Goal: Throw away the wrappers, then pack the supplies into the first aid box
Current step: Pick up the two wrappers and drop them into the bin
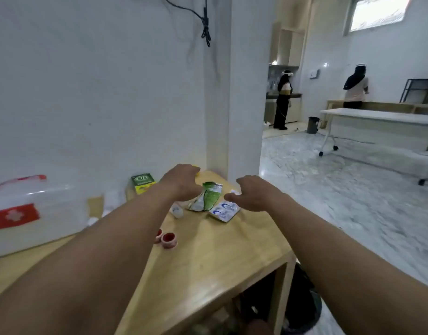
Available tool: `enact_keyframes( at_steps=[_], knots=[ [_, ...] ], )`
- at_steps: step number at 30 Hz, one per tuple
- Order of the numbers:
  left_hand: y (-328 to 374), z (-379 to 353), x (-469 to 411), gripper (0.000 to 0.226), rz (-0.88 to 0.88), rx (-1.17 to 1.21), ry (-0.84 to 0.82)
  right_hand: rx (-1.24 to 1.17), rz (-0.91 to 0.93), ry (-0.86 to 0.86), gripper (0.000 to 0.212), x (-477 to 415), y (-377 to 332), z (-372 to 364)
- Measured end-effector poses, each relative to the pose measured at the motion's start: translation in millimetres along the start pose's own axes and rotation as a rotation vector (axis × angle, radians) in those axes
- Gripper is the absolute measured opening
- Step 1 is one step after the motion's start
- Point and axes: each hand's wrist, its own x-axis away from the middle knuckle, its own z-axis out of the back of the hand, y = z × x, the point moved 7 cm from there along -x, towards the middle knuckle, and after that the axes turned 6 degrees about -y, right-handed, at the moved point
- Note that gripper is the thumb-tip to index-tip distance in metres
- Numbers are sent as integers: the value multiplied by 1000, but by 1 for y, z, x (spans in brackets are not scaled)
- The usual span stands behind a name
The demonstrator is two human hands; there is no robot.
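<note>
A torn green and white wrapper lies near the far corner of the wooden table. Beside it on the right lies a white and blue wrapper. My left hand hovers just left of the green wrapper, fingers apart and holding nothing. My right hand hovers right of both wrappers, also open and not holding anything. The clear first aid box with a red cross label and red handle stands at the left, lid down. A green medicine box stands by the wall. Two small red-capped jars sit mid-table.
A small white bottle lies under my left wrist, and blurred white supplies sit by the first aid box. A dark bin stands on the floor below the table's right edge. Two people stand far across the room, near a white table.
</note>
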Motion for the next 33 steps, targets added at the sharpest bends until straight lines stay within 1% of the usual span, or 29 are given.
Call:
enact_keyframes(
  at_steps=[2,6,7,10,12,14,19,22,28,33],
  knots=[
    [1,-7,-11,72,-11,-13,-17,4,-25,-19,66,-7,8,-11],
    [4,-25,-34,75,12,-37,-126,5,-58,-71,50,-24,25,-35],
    [5,-28,-40,76,11,-56,-152,-6,-61,-76,50,-28,29,-38],
    [7,-36,-53,78,18,-95,-239,-40,-79,-64,56,-35,36,-36],
    [7,-43,-57,80,27,-136,-289,-80,-74,-64,67,-36,37,-34],
    [4,-48,-60,80,38,-152,-312,-131,-54,-66,73,-39,37,-33],
    [6,-52,-66,77,25,-73,-284,-203,-7,-17,71,-42,39,-31],
    [8,-51,-69,68,14,-40,-256,-195,35,10,66,-41,42,-28],
    [10,-57,-73,53,-4,87,-213,-243,71,42,71,-40,53,-25],
    [22,-56,-77,37,-88,55,-151,-292,96,99,72,-39,62,-20]
  ],
)
